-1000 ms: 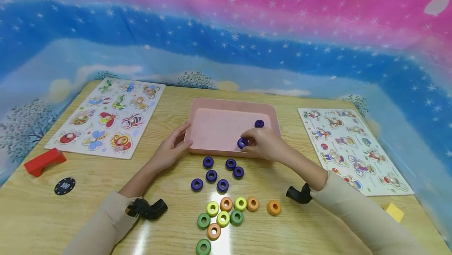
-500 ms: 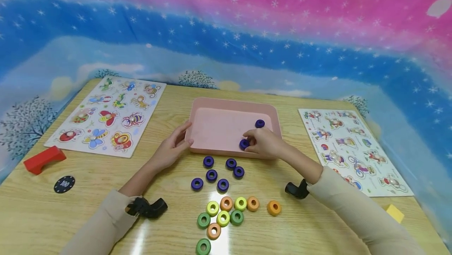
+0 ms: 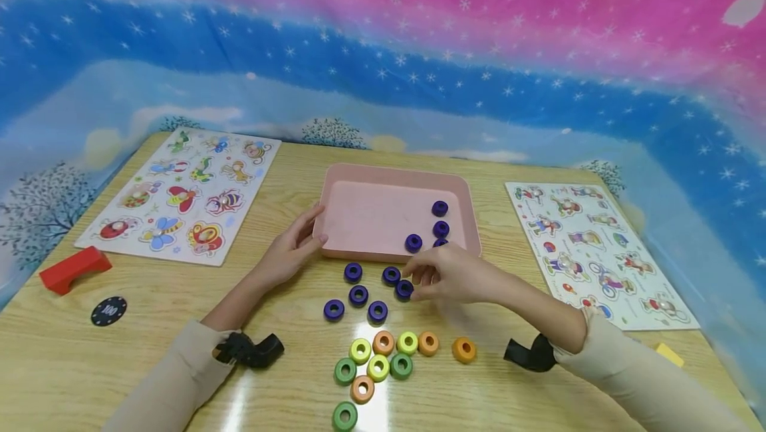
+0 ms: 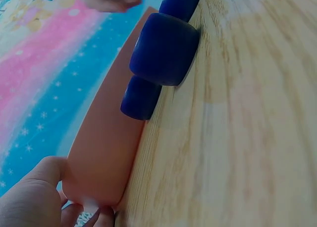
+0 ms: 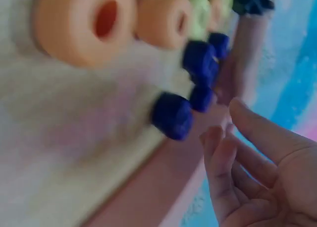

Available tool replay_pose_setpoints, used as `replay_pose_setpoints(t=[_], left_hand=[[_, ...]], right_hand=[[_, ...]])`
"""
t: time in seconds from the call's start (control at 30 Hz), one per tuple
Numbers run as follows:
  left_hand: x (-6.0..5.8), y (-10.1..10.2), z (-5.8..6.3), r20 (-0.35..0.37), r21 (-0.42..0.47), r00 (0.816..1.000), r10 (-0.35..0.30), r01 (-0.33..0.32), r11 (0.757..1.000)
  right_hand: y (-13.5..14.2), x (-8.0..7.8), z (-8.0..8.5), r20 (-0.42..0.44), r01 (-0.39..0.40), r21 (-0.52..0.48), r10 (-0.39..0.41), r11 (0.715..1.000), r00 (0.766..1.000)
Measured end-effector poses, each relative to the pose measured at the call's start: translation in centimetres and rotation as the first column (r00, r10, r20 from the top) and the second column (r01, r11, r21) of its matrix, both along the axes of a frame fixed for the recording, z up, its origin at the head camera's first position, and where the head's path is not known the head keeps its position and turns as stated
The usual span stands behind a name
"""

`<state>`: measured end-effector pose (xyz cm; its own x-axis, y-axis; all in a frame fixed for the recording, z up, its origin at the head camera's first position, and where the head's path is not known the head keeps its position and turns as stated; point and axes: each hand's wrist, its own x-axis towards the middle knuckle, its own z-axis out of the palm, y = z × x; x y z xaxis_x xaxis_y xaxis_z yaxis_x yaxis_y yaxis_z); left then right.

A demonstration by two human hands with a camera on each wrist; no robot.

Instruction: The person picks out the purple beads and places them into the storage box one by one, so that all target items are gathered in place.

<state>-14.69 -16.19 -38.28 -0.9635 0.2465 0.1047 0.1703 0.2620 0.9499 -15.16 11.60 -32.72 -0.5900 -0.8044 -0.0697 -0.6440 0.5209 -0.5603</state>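
Observation:
The left hand (image 3: 291, 254) holds the near left corner of the pink tray (image 3: 383, 173), thumb at the rim and fingers bent around the corner. In the left wrist view, the thumb and fingertips press against the tray's end wall. Several purple rings (image 3: 440, 209) lie in the tray's right part, one partly hidden by the right hand. More purple rings (image 3: 358, 296) sit on the table in front of it. The right hand (image 3: 451, 276) reaches over them, fingers loosely bent and apart; its fingertips come close to the rightmost purple ring (image 5: 172, 115) with nothing between them.
Orange, yellow and green rings (image 3: 378, 368) form a cluster nearer the person. Picture puzzle boards lie left (image 3: 185, 199) and right (image 3: 592, 252). At the left are a red block (image 3: 74, 270) and a black chip (image 3: 109, 311); a yellow block (image 3: 669, 354) lies right.
The right hand has let go of a purple ring in the tray and moved back toward the person, over the table rings. The left hand stays at the tray corner.

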Motion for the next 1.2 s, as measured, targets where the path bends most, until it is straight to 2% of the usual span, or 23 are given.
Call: replay_pose_setpoints(t=[0.13,0.3,0.5,0.67,0.8,0.9,1.03,1.07,1.2], left_hand=[[0.0,-0.1,0.1,-0.002,-0.022,1.000,0.014,-0.014,1.000],[0.0,-0.1,0.1,0.001,-0.014,1.000,0.008,-0.008,1.000],[0.0,0.0,0.1,0.005,-0.003,1.000,0.003,-0.003,1.000],[0.0,0.1,0.1,0.005,0.009,1.000,-0.003,0.003,1.000],[-0.1,0.1,0.1,0.009,0.010,1.000,-0.001,0.001,1.000],[-0.1,0.1,0.0,0.013,0.006,1.000,0.001,-0.001,1.000],[-0.2,0.0,-0.1,0.013,-0.001,1.000,0.003,-0.003,1.000],[-0.4,-0.1,-0.5,0.008,-0.007,1.000,0.003,-0.003,1.000],[-0.3,-0.1,-0.5,0.003,-0.009,1.000,0.002,-0.002,1.000]], right_hand=[[-0.3,0.5,-1.0,0.026,0.013,0.045,-0.014,0.999,1.000],[-0.4,0.3,-2.4,-0.031,0.066,0.085,-0.063,0.994,0.998],[-0.5,0.2,-3.6,-0.058,0.053,0.072,-0.049,0.996,0.997],[-0.3,0.3,-3.2,-0.036,0.043,0.070,-0.040,0.997,0.999],[0.1,0.1,-1.6,-0.032,0.066,0.041,-0.064,0.997,0.997],[0.4,-0.8,0.1,-0.080,0.087,-0.022,-0.089,0.996,0.993],[0.5,-2.9,1.5,-0.137,0.140,-0.065,-0.147,0.988,0.979],[0.4,-3.5,1.6,-0.144,0.156,-0.060,-0.164,0.986,0.976],[0.2,-6.1,0.7,-0.167,0.227,-0.017,-0.227,0.974,0.960]])
